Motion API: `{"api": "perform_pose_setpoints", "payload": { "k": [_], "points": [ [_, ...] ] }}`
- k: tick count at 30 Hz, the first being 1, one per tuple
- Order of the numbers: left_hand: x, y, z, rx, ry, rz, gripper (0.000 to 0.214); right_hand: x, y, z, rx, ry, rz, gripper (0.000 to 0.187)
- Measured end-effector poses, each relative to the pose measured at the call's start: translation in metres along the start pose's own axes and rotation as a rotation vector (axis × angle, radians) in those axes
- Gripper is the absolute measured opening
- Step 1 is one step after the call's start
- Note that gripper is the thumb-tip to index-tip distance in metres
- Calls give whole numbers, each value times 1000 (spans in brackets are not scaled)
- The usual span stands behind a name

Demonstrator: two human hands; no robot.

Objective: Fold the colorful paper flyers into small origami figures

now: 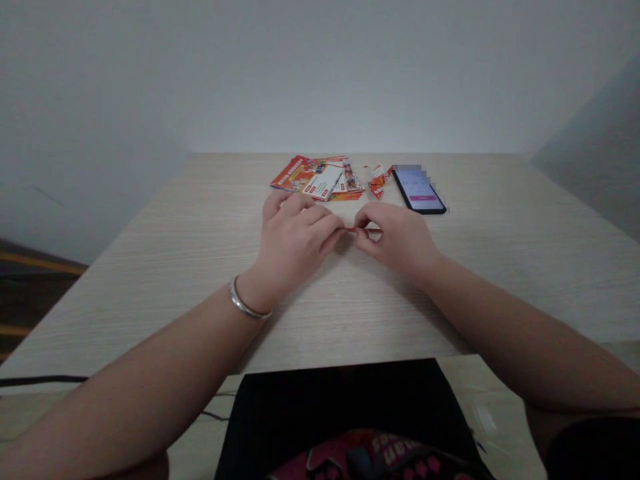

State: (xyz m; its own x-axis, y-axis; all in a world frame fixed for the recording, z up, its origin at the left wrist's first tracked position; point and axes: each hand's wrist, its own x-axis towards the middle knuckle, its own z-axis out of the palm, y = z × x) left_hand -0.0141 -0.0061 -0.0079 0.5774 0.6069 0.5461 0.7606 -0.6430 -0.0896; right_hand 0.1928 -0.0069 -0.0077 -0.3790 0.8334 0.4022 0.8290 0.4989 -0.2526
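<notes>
Above the middle of the table, a thin reddish strip (350,229) stretches between my two hands, seen nearly edge-on, so its kind is unclear. My left hand (299,230) pinches its left end, and the fingers cover most of that part. With thumb and forefinger, my right hand (395,237) grips it further right, a short gap from the left fingertips. Just beyond my left hand lies a loose pile of red and white printed cards or leaflets (320,180), partly hidden behind the fingers.
Crumpled red and clear wrappers (377,181) lie right of the pile. Beside them is a phone (420,190) with its screen lit. A pale wall (350,80) rises behind the wooden table (165,267). A black cable (45,381) runs along the near left edge.
</notes>
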Motion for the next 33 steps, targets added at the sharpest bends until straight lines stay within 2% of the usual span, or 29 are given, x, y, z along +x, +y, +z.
{"api": "perform_pose_setpoints", "payload": {
  "k": [4,7,13,19,33],
  "points": [
    [-1,3,4,-47,157,-23,22,-1,-2,5,40,148,-65,11],
    [-1,4,3,-59,197,-1,22,-2,0,9,67,212,-95,11],
    [0,6,-4,-68,185,-19,21,-1,-1,10,70,249,-103,11],
    [-1,9,-1,25,270,27,19,-1,-6,10,73,217,-97,8],
    [-3,-11,-10,-11,195,-102,14,2,29,7,153,294,-27,7]
  ]
}}
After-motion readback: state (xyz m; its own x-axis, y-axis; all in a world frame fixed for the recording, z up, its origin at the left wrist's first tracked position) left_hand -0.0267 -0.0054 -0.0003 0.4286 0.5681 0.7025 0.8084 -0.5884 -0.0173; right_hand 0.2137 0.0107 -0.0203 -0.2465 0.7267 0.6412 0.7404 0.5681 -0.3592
